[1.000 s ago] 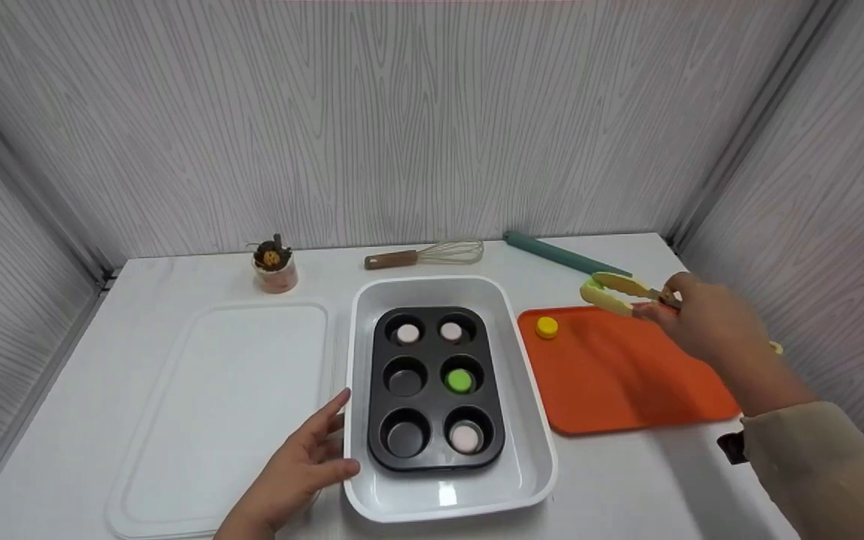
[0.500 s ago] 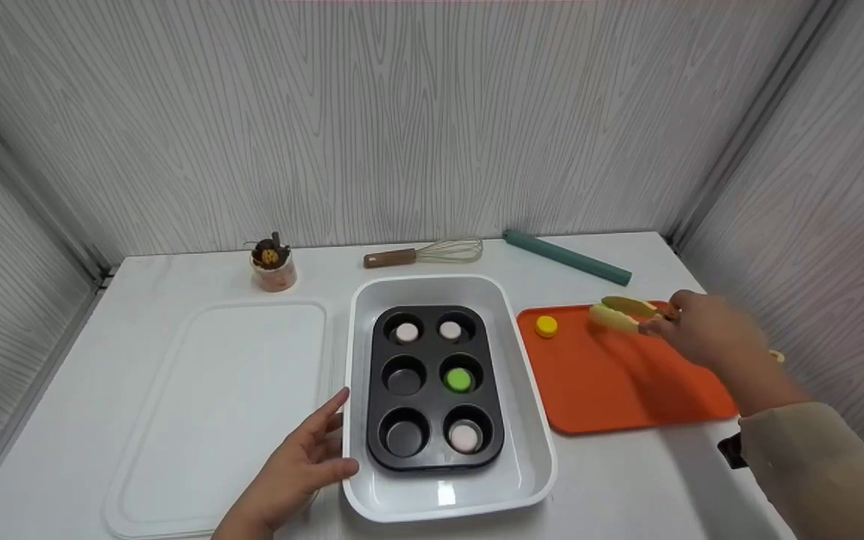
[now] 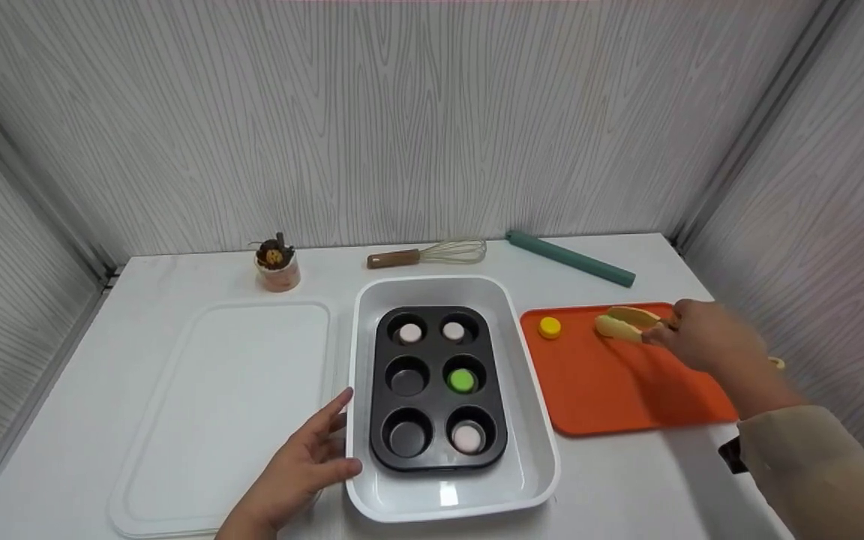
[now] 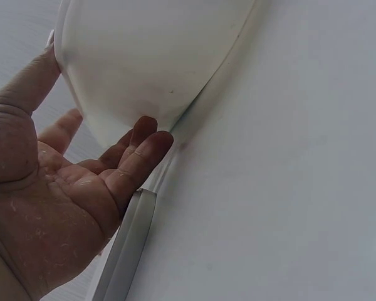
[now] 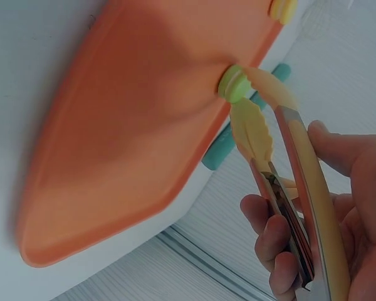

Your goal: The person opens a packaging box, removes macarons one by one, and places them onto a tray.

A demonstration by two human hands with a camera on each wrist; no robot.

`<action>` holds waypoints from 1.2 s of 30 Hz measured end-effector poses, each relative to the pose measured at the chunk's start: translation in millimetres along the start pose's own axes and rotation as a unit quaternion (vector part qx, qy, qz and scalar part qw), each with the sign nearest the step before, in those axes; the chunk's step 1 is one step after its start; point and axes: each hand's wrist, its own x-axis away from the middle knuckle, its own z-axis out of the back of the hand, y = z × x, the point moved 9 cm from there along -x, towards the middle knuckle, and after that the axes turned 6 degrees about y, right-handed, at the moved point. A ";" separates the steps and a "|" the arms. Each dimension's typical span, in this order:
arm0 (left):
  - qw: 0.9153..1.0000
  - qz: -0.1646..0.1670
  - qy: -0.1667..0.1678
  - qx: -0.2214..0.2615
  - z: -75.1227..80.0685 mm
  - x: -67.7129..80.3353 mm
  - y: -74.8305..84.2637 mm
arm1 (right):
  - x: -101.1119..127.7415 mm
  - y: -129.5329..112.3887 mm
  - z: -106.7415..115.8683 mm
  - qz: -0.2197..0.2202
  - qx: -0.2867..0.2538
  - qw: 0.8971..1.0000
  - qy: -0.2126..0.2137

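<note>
My right hand (image 3: 717,336) grips yellow-tipped tongs (image 5: 254,133) over the orange tray (image 3: 612,397). In the right wrist view a green macaron (image 5: 234,84) stands on that tray, right at the two tong tips. A yellow macaron (image 3: 550,327) lies near the tray's left corner. My left hand (image 3: 293,469) holds the left side of a deep white tray (image 3: 533,450), thumb at the rim and fingers against the outer wall. Inside it sits a black muffin tin (image 3: 436,390), with white macarons (image 3: 467,439) in three cups and a green macaron (image 3: 462,380) in another.
A flat white board (image 3: 229,420) lies to the left. Along the back stand a small potted plant (image 3: 278,270), a whisk (image 3: 424,255) and a teal rolling pin (image 3: 571,258). Wood-grain panels (image 3: 402,120) enclose the table behind and at the sides.
My right hand has lowered the tongs toward the orange tray, bringing their tips down to the green macaron there. The left hand stays at the white tray.
</note>
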 end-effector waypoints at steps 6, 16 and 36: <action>1.000 -0.004 -0.001 0.002 -0.9 -1.3 -0.5 | 0.6 1.2 -1.7 0.005 -0.006 1.000 0.000; 1.000 -0.004 -0.007 0.005 -1.9 -0.6 0.0 | 7.3 -2.3 10.6 -0.015 -0.049 0.998 0.027; 1.000 0.009 0.004 -0.006 -0.1 -0.4 -2.5 | 5.6 -110.0 9.8 0.031 -0.085 0.991 0.097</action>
